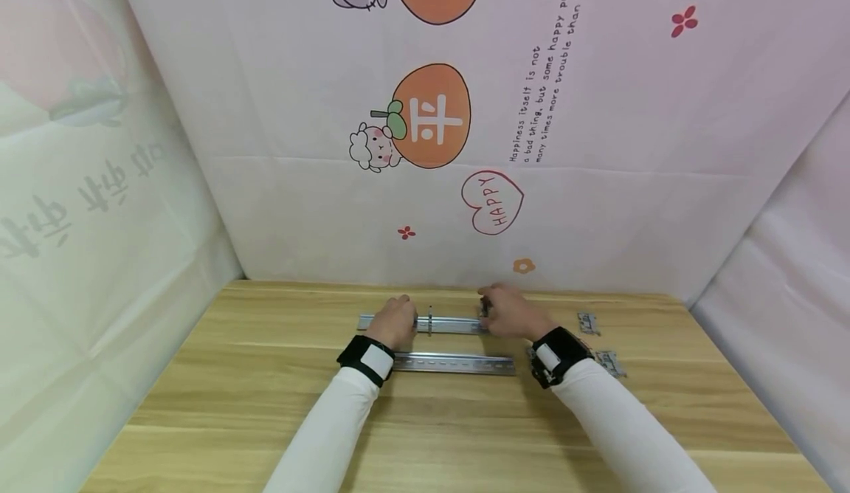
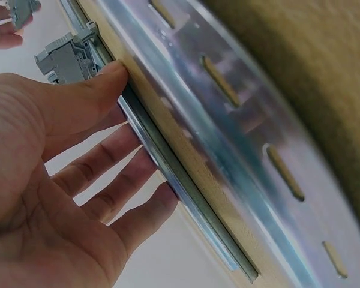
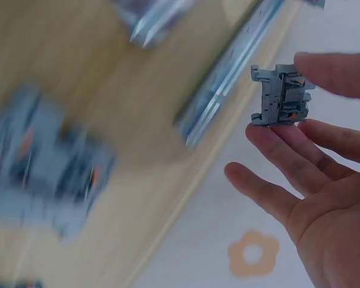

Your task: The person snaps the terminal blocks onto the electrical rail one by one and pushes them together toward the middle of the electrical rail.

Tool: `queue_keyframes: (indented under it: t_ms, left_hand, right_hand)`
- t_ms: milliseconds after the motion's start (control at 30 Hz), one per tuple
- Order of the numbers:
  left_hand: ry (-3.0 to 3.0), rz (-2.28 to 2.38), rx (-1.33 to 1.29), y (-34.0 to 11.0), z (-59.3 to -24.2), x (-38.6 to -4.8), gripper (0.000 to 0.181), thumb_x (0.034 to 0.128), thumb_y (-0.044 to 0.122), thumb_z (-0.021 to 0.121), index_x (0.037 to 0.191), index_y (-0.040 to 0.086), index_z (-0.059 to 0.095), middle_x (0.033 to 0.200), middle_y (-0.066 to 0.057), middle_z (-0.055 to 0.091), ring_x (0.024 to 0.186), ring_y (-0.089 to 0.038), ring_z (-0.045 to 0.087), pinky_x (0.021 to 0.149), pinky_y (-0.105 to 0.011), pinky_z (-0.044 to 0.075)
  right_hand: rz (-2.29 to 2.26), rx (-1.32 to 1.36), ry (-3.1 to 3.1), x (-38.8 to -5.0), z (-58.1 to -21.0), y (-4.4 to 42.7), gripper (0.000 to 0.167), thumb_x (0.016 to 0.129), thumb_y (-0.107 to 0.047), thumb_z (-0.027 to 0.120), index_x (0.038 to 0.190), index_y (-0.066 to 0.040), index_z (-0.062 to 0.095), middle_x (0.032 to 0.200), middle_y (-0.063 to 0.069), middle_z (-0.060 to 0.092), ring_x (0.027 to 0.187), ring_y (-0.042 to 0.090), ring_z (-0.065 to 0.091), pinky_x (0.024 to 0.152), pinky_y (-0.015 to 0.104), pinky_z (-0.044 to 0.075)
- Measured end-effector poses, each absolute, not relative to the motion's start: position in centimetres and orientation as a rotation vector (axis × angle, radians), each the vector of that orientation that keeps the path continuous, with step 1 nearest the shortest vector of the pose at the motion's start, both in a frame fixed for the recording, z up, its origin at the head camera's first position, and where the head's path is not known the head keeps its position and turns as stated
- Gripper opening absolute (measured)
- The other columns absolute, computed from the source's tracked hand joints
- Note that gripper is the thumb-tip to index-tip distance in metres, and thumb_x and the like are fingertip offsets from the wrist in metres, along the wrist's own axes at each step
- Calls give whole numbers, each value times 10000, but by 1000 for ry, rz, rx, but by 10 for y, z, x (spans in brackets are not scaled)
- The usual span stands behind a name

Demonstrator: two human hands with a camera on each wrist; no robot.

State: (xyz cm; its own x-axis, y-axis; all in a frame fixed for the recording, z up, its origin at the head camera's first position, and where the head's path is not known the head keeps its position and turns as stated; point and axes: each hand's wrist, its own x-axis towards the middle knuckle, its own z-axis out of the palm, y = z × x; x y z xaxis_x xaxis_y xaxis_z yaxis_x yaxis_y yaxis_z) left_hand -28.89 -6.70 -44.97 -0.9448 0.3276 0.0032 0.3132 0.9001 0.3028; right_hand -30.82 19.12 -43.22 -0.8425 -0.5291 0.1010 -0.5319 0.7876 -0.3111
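My left hand [image 1: 396, 322] holds the farther slotted metal DIN rail [image 1: 458, 325], thumb on one edge and fingers along the other. A grey terminal block [image 2: 66, 60] stands upright on that rail, just beyond the thumb in the left wrist view. Over the rail's right end, my right hand [image 1: 514, 314] pinches another grey terminal block [image 3: 282, 95] between thumb and fingers; small orange parts show on it. In the right wrist view this block appears apart from the rail. A second DIN rail [image 1: 454, 364] lies nearer, parallel to the first, its left end hidden by the left wrist.
Loose terminal blocks lie on the wooden table [image 1: 265, 404] at the right, one farther back [image 1: 587, 322] and another nearer [image 1: 609, 363]. Part of one more shows by the right wristband [image 1: 561, 353]. A printed white cloth [image 1: 299, 220] rises behind the table's far edge.
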Motion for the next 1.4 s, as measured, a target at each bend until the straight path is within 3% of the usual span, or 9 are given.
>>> queue_keyframes:
  t_ms: [233, 567, 767, 1400]
  left_hand:
    - [3016, 469, 504, -67, -451, -289, 46, 884, 56, 778, 864, 47, 738, 1013, -81, 613, 1020, -297, 584, 815, -385, 559]
    - [3012, 444, 478, -66, -451, -291, 59, 895, 78, 776, 910, 59, 723, 1079, -94, 618, 1065, -306, 581, 844, -393, 555]
    - [3014, 452, 475, -65, -450, -290, 57, 895, 64, 773, 897, 60, 717, 1064, -97, 613, 1062, -309, 582, 839, -395, 555]
    - [3024, 437, 494, -67, -452, -291, 82, 905, 80, 763, 937, 56, 691, 1073, -98, 607, 1056, -306, 578, 858, -397, 547]
  right_hand:
    - [669, 975, -2952, -308, -445, 164, 468, 881, -16, 740, 1300, 117, 580, 1198, 202, 618, 1103, 333, 606, 915, 454, 532]
    - [1072, 1051, -2855, -307, -448, 140, 520, 894, 109, 658, 1377, 166, 476, 1328, 324, 562, 1189, 428, 594, 1019, 530, 479]
    - [1162, 1029, -2851, -307, -448, 133, 453, 923, 96, 647, 1345, 173, 500, 1325, 342, 554, 1208, 449, 583, 1027, 530, 473]
    - [1191, 892, -2916, -311, -456, 121, 475, 970, -19, 643, 1390, 142, 489, 1361, 284, 567, 1256, 412, 562, 1059, 512, 450]
